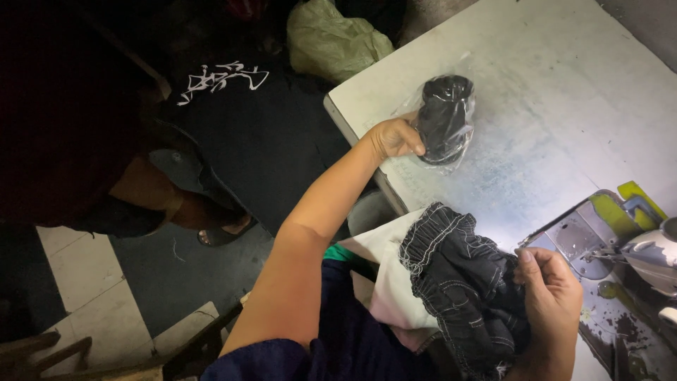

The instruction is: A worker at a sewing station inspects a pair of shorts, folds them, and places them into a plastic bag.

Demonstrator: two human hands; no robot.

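We count two hands, one table (564,85). Left hand (395,137) grasping one bagged black bundle (444,120) at table edge. Right hand (550,289) clenching one dark garment (458,275) off table's near side.

Two packages can be seen: a clear plastic bag (444,120) stuffed with something black, upper middle of the frame on the counter (564,92), and a crumpled pale yellowish-green plastic bag (335,39) at top centre.

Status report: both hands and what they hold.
Left hand on clear bag of dark cloth, on white table. Right hand grips dark elastic-waist garment. Nothing in the way.
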